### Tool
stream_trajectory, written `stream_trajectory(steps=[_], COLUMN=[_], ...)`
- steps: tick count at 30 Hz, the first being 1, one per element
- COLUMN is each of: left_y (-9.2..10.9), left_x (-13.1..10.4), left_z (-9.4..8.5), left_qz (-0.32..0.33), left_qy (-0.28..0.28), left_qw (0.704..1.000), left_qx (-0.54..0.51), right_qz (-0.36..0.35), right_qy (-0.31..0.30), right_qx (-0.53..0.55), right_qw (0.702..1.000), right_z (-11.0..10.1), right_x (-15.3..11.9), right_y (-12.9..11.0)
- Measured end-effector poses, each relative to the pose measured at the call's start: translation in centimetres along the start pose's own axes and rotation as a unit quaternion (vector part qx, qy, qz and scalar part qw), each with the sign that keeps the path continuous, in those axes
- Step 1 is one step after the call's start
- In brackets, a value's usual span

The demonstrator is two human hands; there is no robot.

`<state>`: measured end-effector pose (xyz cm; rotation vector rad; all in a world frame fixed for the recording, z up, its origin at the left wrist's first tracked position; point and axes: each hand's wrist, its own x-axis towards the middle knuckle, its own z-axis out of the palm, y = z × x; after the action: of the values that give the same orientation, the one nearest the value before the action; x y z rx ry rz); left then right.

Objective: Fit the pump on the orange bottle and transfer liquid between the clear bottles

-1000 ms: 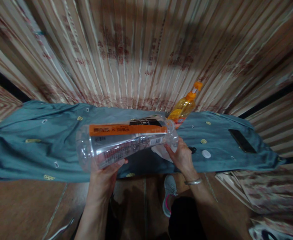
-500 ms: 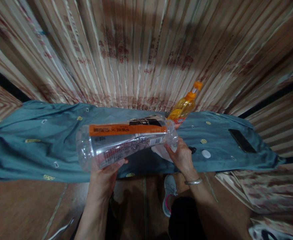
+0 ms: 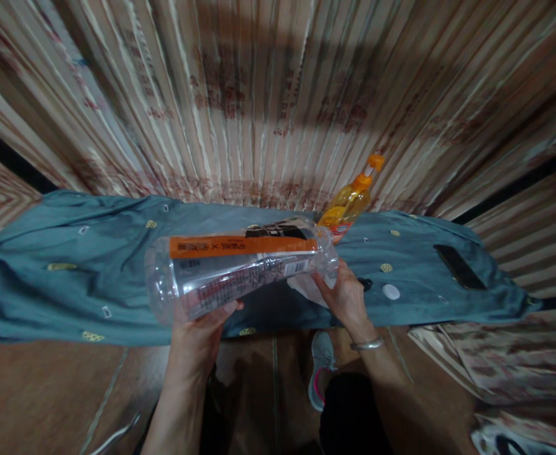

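A large clear plastic bottle (image 3: 240, 265) with an orange and grey label lies sideways between my hands, above the cloth. My left hand (image 3: 199, 332) supports its wide base end from below, fingers partly hidden behind it. At the narrower right end, my right hand (image 3: 347, 294) grips the bottle, with a bracelet on the wrist. Something white and thin, perhaps a tissue (image 3: 309, 289), shows under that end beside my right fingers. Just behind stands an orange pump bottle (image 3: 347, 205) of yellow liquid, partly covered by the clear bottle.
Blue-green patterned cloth (image 3: 93, 265) covers the long surface. On its right part are a black phone (image 3: 459, 266), a white round disc (image 3: 391, 292) and a small black item (image 3: 366, 284). A pleated curtain (image 3: 259, 114) hangs behind. A shoe (image 3: 323, 366) shows on the floor below.
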<state>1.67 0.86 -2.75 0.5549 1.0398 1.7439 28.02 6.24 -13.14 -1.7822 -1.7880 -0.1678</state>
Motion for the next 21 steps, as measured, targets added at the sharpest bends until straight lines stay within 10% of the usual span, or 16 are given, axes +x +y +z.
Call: stream_trajectory(steps=[21], left_y=[-0.26], left_x=[-0.02], left_z=[-0.23], left_qz=[-0.001], left_qy=[-0.01], left_qw=[1.0], left_qx=[0.002], right_qz=[-0.013], right_qy=[0.009], right_qx=[0.012], right_qw=[1.0], right_z=[0.18], right_x=[-0.05], right_y=[0.24])
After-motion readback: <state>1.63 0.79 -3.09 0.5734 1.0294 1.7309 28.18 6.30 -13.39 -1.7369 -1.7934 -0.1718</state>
